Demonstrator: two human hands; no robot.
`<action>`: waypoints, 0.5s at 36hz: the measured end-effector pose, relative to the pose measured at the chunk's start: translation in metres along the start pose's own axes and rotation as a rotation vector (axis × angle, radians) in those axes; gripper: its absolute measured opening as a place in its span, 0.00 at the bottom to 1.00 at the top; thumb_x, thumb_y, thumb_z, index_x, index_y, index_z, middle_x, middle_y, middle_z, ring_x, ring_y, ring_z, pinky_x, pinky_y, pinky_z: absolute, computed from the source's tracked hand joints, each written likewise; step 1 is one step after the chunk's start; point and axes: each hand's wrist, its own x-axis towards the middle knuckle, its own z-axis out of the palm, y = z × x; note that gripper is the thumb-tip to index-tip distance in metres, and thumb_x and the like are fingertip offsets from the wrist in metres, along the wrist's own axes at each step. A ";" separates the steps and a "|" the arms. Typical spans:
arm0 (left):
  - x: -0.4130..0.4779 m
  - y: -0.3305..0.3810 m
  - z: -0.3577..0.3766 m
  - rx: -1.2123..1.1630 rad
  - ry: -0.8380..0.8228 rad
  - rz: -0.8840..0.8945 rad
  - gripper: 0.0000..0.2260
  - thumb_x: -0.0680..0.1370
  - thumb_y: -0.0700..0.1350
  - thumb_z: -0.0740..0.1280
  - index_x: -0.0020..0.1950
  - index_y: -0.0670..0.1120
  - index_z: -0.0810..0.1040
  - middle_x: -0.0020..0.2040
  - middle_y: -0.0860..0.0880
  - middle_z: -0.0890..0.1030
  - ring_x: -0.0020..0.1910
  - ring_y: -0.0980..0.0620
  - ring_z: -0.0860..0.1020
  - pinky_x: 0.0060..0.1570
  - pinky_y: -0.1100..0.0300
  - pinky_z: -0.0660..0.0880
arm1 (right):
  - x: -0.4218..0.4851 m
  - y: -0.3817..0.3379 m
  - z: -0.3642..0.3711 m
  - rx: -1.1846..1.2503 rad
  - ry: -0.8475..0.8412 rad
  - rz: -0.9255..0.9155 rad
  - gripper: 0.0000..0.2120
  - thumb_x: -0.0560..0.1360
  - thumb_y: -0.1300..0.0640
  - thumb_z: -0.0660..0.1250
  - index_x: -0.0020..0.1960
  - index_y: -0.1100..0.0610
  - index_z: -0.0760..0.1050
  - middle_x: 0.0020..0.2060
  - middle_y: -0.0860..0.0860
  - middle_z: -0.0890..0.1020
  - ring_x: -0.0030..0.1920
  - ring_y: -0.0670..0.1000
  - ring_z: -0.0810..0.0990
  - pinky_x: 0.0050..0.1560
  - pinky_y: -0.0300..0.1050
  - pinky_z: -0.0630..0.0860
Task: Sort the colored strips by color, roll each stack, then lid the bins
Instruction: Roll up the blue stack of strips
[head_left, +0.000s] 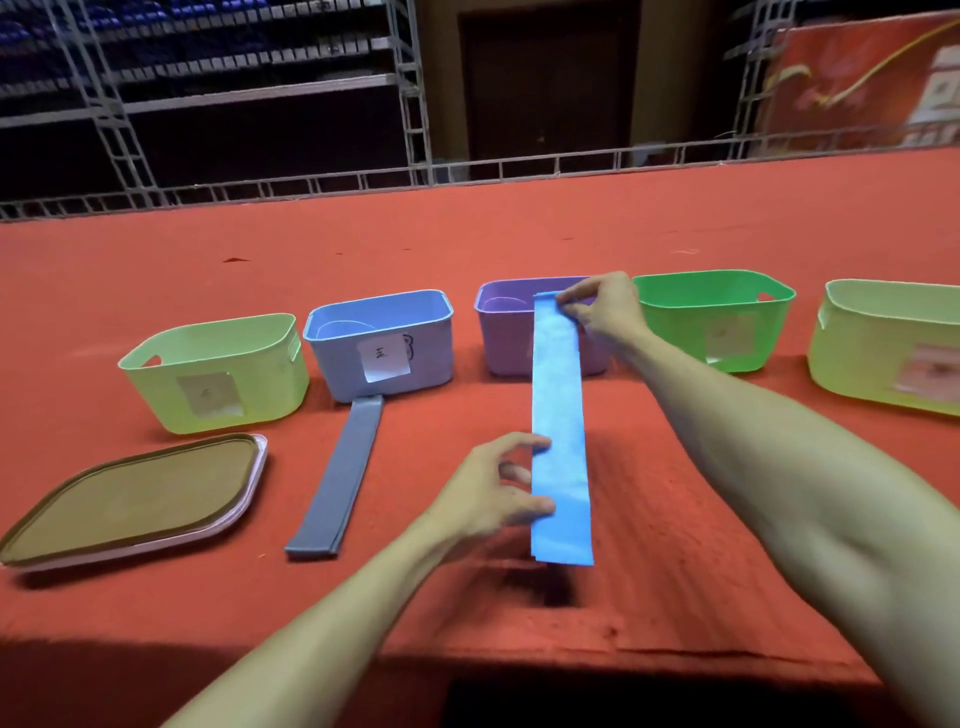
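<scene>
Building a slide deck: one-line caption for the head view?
Both hands, left hand and right hand, hold a blue strip stretched before five open bins, grey strips alongside.

Red carpeted table (675, 218) in front — behind it, metal scaffolding (410, 93), a red banner (857, 88).

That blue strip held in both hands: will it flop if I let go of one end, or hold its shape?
The blue strip is probably floppy: it looks thin and flat, and stays straight only while the right hand pinches its far end and the left hand grips lower down. Likely very light, as fingertips alone carry it. The grey strips lie limp on the cloth.
</scene>
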 end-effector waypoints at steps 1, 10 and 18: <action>-0.001 -0.001 0.004 -0.005 -0.013 -0.011 0.25 0.69 0.28 0.72 0.62 0.47 0.74 0.32 0.49 0.72 0.31 0.52 0.71 0.32 0.63 0.70 | -0.003 0.007 0.000 -0.010 -0.018 0.008 0.05 0.70 0.64 0.73 0.44 0.57 0.85 0.40 0.51 0.85 0.41 0.44 0.79 0.47 0.39 0.74; -0.009 -0.033 0.022 0.075 -0.063 -0.178 0.25 0.68 0.31 0.74 0.62 0.44 0.75 0.29 0.50 0.74 0.28 0.57 0.73 0.31 0.66 0.71 | -0.039 0.078 0.023 -0.038 -0.145 0.095 0.06 0.69 0.66 0.73 0.40 0.56 0.84 0.34 0.59 0.84 0.32 0.49 0.78 0.35 0.43 0.78; -0.002 -0.044 0.015 0.067 -0.129 -0.284 0.24 0.68 0.31 0.74 0.62 0.42 0.73 0.27 0.49 0.72 0.27 0.52 0.72 0.33 0.59 0.74 | -0.047 0.107 0.053 -0.062 -0.211 0.079 0.04 0.68 0.65 0.73 0.42 0.59 0.84 0.37 0.54 0.84 0.28 0.33 0.75 0.36 0.31 0.71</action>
